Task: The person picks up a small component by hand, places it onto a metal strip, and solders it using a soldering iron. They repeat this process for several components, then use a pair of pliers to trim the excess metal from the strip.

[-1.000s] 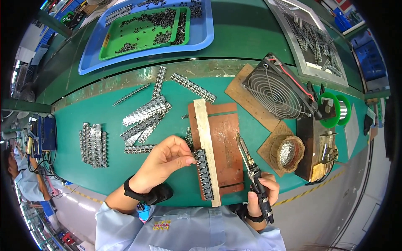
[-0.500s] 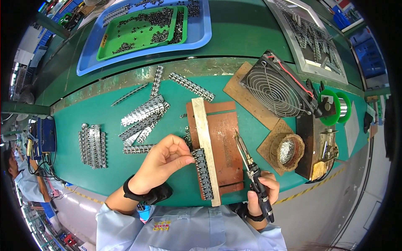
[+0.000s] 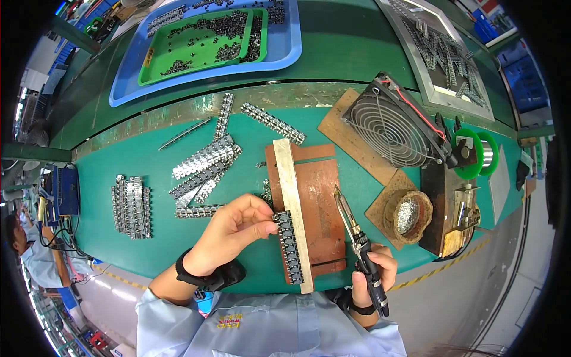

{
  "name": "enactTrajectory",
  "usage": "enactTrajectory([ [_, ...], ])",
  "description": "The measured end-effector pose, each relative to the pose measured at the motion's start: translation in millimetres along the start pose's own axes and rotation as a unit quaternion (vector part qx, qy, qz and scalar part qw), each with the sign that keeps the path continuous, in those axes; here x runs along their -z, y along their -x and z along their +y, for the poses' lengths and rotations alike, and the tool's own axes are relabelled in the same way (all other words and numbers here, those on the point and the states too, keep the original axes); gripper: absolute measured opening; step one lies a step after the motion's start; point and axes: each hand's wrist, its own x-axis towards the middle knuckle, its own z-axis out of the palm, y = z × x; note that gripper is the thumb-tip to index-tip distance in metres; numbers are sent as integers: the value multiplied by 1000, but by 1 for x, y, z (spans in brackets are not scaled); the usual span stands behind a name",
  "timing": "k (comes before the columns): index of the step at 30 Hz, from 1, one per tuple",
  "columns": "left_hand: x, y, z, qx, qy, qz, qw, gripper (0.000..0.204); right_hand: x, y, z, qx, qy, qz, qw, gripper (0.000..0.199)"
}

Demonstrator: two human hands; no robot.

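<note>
My left hand (image 3: 238, 229) is closed, thumb and forefinger pinched at the upper end of a strip of black electronic components (image 3: 289, 250). The strip lies along the left side of a pale metal bar (image 3: 291, 202), on a reddish-brown board (image 3: 318, 208). My right hand (image 3: 376, 275) grips the black handle of a soldering iron (image 3: 366, 262). Its metal tip points up and away from me, over the board's right edge and apart from the strip. Whether a separate small part sits between my left fingertips cannot be made out.
Silvery component strips (image 3: 205, 160) lie loosely left of the board, beside a neat row (image 3: 132, 208). Rightward stand a fan (image 3: 389, 125), a bowl of solder bits (image 3: 410, 214) and a green solder spool (image 3: 488, 156). Behind are green trays (image 3: 196, 71) inside a blue tray (image 3: 131, 95).
</note>
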Motion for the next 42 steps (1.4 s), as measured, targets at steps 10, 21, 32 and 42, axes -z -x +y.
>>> enactTrajectory([
  [10,1,4,3,39,-52,-55,996,15,4,6,-2,-18,29,-4,999,39],
  [21,5,4,-1,41,0,-67,997,13,17,12,-33,-137,-110,53,983,49],
  [32,6,2,-5,34,13,-81,996,14,7,-13,-48,52,69,-209,974,43],
  [42,7,2,-5,28,3,-93,995,15,-2,-17,-48,38,66,-235,969,40],
])
